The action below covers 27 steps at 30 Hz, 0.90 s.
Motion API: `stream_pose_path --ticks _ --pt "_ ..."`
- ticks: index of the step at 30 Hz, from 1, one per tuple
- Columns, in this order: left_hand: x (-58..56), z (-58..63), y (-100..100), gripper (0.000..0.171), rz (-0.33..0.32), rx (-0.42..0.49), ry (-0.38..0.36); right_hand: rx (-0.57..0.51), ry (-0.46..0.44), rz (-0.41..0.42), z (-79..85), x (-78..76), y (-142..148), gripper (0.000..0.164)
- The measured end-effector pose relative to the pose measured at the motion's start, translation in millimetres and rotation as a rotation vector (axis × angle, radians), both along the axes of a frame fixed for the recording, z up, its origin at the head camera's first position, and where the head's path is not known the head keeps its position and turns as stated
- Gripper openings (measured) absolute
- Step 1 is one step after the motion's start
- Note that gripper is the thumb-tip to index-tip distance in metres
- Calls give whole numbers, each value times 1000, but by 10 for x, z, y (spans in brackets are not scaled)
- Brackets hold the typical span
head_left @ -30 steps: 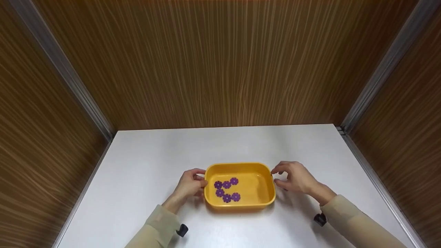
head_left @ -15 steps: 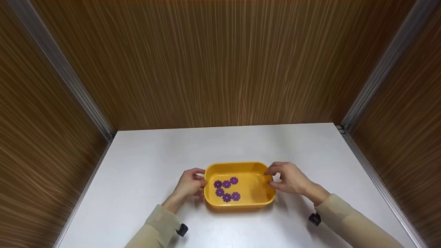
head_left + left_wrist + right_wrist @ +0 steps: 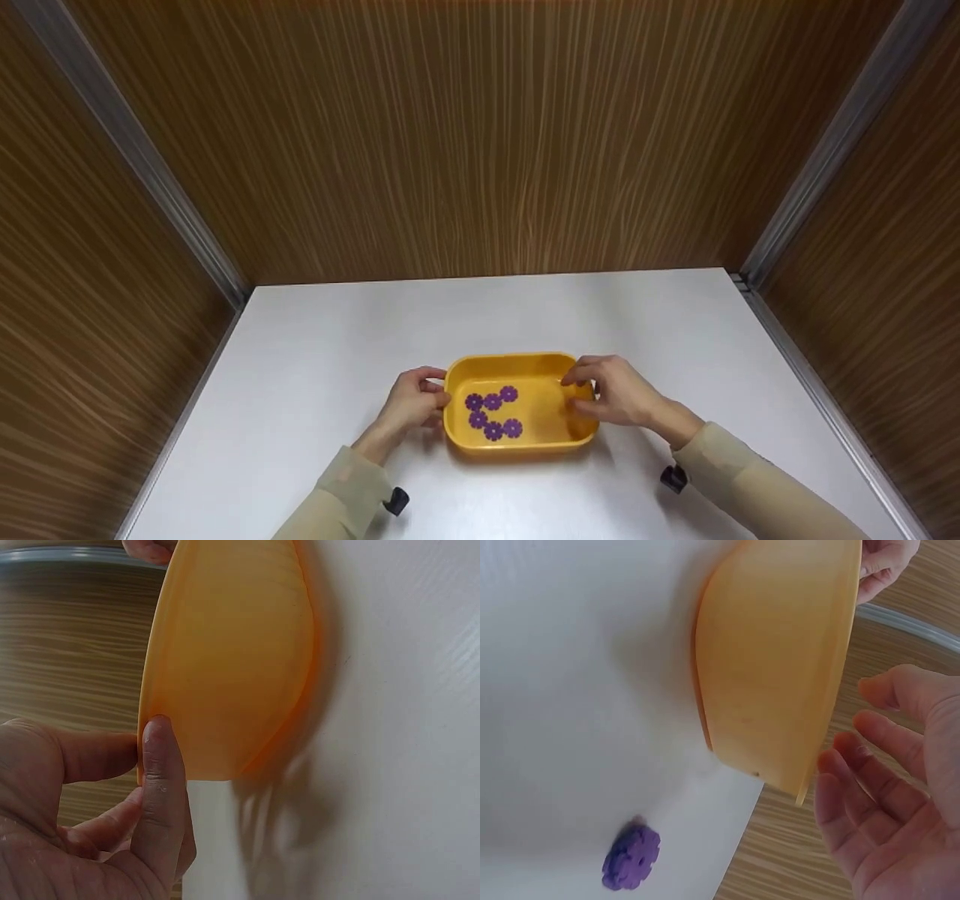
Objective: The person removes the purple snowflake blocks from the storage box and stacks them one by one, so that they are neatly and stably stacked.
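A yellow plastic tray (image 3: 536, 448) with rounded corners sits on the white table. On the left half of its floor, several purple flower-shaped discs (image 3: 493, 402) form a C-like curve. My left hand (image 3: 411, 405) pinches the tray's left rim, with thumb and fingers on either side of the wall, as the left wrist view shows. Over the tray's right end is my right hand (image 3: 619, 394), its fingers parted and gently bent, holding nothing. A notched purple piece (image 3: 632, 856) lies on the table near the tray in the right wrist view; the head view does not show it.
Wood-grain panels (image 3: 487, 142) rise behind the white table (image 3: 360, 322) and on both sides of it. Metal rails (image 3: 817, 405) run along the side edges. A small black device (image 3: 396, 501) sits at each wrist.
My right hand has moved left, from beside the tray's right rim to above its inside. The left hand, the tray and the purple discs have stayed in place.
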<state>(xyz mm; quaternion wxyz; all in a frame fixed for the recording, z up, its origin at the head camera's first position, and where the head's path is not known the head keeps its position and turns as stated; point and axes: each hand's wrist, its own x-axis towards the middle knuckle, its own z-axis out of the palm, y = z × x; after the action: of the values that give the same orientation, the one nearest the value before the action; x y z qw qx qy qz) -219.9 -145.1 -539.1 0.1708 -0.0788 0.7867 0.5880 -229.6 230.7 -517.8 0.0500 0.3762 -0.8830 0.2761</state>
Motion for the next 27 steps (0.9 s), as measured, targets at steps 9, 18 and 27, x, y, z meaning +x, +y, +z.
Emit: stream_pose_path --ticks 9,18,27 --pt "-1 10 -4 49 -10 12 12 31 -52 10 19 19 -150 22" --pt "3 22 -5 46 -7 -4 7 75 -109 49 17 19 -314 23" --pt "-9 6 -8 47 -4 9 7 82 -141 113 -66 0 -487 27"
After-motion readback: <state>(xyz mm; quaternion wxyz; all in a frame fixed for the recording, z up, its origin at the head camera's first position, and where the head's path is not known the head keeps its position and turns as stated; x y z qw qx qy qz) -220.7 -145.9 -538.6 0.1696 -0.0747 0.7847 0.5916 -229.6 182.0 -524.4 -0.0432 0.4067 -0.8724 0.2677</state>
